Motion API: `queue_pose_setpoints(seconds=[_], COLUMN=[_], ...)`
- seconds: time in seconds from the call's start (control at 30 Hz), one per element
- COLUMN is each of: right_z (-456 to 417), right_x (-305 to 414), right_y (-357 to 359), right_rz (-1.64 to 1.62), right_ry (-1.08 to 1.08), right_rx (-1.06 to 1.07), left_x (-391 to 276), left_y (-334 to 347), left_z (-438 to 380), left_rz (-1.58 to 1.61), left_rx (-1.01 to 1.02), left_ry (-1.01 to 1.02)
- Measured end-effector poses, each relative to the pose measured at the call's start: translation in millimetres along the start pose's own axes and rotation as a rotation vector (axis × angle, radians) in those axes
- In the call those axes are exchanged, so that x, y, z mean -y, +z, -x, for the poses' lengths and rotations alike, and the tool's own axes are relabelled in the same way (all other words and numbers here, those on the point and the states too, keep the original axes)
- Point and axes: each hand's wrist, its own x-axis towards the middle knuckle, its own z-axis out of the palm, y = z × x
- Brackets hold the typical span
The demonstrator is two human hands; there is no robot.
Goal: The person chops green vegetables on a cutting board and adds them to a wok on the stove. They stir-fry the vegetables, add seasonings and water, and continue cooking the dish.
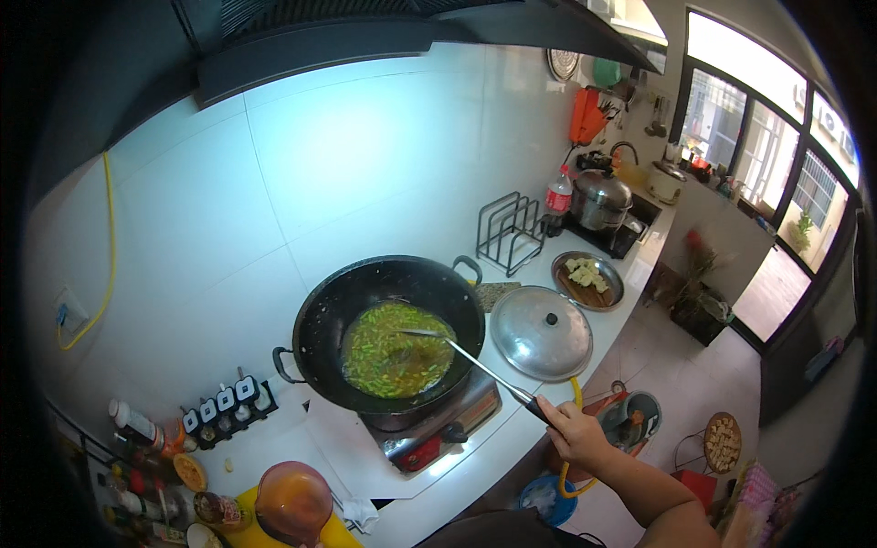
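Note:
My right hand [574, 430] grips the black handle of a long metal spatula [490, 370]. Its head dips into a black wok [318, 308] holding chopped green vegetables in liquid [397, 356]. Under the wok is a portable gas stove [438, 428] with a black knob. At the bottom edge, only fingertips of my left hand [316, 544] show, at the handle of an amber plastic dipper [293, 496]. The dipper is over a yellow board [342, 534]. To the right of the wok lies a domed metal lid [541, 335].
Behind the lid, a metal plate [562, 301] holds pale food pieces. A wire rack [510, 233], a bottle [558, 192] and a steel pot [603, 198] stand along the wall. Spice jars [226, 404] and several bottles crowd the left. A yellow hose [575, 397] hangs over the counter's front edge.

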Motion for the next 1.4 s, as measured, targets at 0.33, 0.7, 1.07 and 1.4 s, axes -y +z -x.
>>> queue_pose_setpoints(seconds=[0.33, 0.7, 1.07, 1.4], right_z=[-0.1, -2.8, -1.0, 39.5], right_x=[-6.2, -5.3, 34.6, 174.4], right_y=[39.4, 57.8, 94.0, 204.0], right_rz=[-0.384, -1.292, -1.311, -1.198], right_ry=[-0.024, 0.470, 0.251, 0.404], right_rx=[-0.114, 0.154, 0.664, 1.052], left_x=[16.1, 76.5, 153.8, 156.2], left_y=[12.6, -0.1, -27.0, -122.8], left_z=[-6.8, 60.0, 89.9, 58.3], left_rz=[0.122, 0.314, 0.489, 0.390], left_rx=[-0.043, -0.472, -0.634, -0.608], left_ry=[-0.009, 0.027, -0.012, 0.091])
